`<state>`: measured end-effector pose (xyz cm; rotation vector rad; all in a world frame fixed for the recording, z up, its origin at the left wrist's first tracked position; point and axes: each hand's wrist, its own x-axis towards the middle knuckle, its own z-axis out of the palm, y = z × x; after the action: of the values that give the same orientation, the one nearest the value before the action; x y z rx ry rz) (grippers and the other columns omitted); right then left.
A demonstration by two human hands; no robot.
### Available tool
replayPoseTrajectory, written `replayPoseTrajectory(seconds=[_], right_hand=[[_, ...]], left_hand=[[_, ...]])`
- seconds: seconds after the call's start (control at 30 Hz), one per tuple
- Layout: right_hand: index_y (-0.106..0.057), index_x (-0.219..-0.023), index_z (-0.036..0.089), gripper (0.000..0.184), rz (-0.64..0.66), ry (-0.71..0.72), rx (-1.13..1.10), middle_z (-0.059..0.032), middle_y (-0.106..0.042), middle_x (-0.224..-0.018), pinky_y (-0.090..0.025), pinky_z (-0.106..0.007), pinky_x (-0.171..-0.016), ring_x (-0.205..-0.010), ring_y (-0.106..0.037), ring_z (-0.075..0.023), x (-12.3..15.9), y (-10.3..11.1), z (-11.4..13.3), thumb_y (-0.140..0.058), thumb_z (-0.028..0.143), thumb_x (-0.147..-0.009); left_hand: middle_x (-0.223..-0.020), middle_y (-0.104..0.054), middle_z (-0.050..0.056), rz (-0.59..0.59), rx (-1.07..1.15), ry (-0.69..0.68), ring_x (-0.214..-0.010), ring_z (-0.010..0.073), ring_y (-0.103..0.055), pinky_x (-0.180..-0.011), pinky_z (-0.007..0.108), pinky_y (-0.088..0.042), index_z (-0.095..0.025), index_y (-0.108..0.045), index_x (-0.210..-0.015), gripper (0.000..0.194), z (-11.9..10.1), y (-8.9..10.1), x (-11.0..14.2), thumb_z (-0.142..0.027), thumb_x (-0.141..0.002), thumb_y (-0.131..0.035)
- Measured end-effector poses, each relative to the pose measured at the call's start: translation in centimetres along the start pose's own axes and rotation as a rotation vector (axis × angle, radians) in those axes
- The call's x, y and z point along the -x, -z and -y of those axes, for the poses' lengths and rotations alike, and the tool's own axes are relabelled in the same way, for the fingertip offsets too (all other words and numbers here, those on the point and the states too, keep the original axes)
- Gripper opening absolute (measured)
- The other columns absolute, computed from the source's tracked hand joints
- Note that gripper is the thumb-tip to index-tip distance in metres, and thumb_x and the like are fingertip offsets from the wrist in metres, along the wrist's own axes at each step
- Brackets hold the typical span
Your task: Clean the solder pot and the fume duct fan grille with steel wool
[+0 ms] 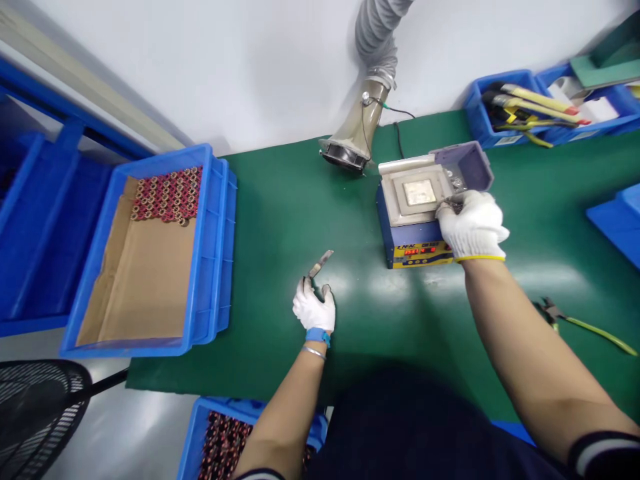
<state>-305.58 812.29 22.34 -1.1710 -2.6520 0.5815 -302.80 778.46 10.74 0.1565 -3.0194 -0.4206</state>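
Thumb spread, left hand (315, 307) meets a slim blade (321, 263) slanting toward the solder pot (419, 192); right hand (473, 223) curls there, both grips unclear.

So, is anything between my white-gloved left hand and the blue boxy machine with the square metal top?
Nothing visible: only the flat green tabletop lies between your left hand and the machine.

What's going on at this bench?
One person is working over a green table. Their white-gloved right hand is at the edge of a blue machine with a lit red display. Their left hand has a small metal tool at its fingertips; the grip is unclear. A blue crate on their left holds small ring-shaped parts.
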Motion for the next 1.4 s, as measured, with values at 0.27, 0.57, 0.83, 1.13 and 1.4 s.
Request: replayPoseTrajectory(seconds=[0.27,0.57,0.83,1.13,1.4], right_hand=[[-0.071,-0.113,0.015,0.044,0.056,-0.058,0.085,-0.0196,-0.060,-0.115,-0.051,-0.054,-0.094,-0.101,-0.060,-0.0326,0.1,-0.1,1.8,-0.055,0.045,-0.086],[-0.070,-0.115,0.014,0.044,0.074,-0.056,0.125,-0.0216,-0.057,-0.122,-0.051,-0.055,-0.093,-0.103,-0.060,-0.0345,1.3,0.2,3.3,-0.054,0.046,-0.088],[-0.069,-0.120,0.017,0.044,0.070,-0.067,0.245,-0.0196,-0.059,-0.125,-0.053,-0.049,-0.089,-0.104,-0.061,-0.0326,1.5,0.8,3.4,-0.049,0.047,-0.095],[-0.068,-0.121,0.018,0.043,0.099,-0.049,0.294,-0.0181,-0.058,-0.128,-0.053,-0.048,-0.088,-0.107,-0.062,-0.0333,1.7,0.9,4.1,-0.047,0.046,-0.096],[-0.067,-0.122,0.016,0.044,0.115,-0.047,0.331,-0.0181,-0.059,-0.128,-0.055,-0.046,-0.089,-0.108,-0.062,-0.0329,1.4,1.0,4.3,-0.047,0.045,-0.096]], left_hand=[[-0.151,-0.056,0.018,0.000,0.013,0.001,-0.129,0.0356,-0.058,-0.106,0.048,-0.047,-0.013,-0.057,-0.144,0.059,0.0,-0.3,0.2,-0.043,-0.094,-0.062],[-0.150,-0.057,0.019,-0.017,0.041,-0.015,-0.128,0.0354,-0.059,-0.106,0.049,-0.047,-0.013,-0.057,-0.144,0.058,0.0,-0.5,0.4,-0.043,-0.095,-0.062],[-0.147,-0.058,0.020,-0.036,0.040,-0.028,-0.125,0.0348,-0.060,-0.104,0.049,-0.049,-0.013,-0.058,-0.144,0.058,0.1,-0.6,0.4,-0.042,-0.094,-0.064],[-0.148,-0.059,0.018,-0.054,0.029,-0.036,-0.125,0.0347,-0.061,-0.103,0.048,-0.050,-0.013,-0.058,-0.143,0.058,0.3,-0.9,0.4,-0.042,-0.093,-0.065],[-0.148,-0.058,0.019,-0.047,0.037,-0.036,-0.125,0.0344,-0.060,-0.104,0.049,-0.050,-0.012,-0.057,-0.143,0.060,0.3,-0.9,0.3,-0.043,-0.093,-0.065]])
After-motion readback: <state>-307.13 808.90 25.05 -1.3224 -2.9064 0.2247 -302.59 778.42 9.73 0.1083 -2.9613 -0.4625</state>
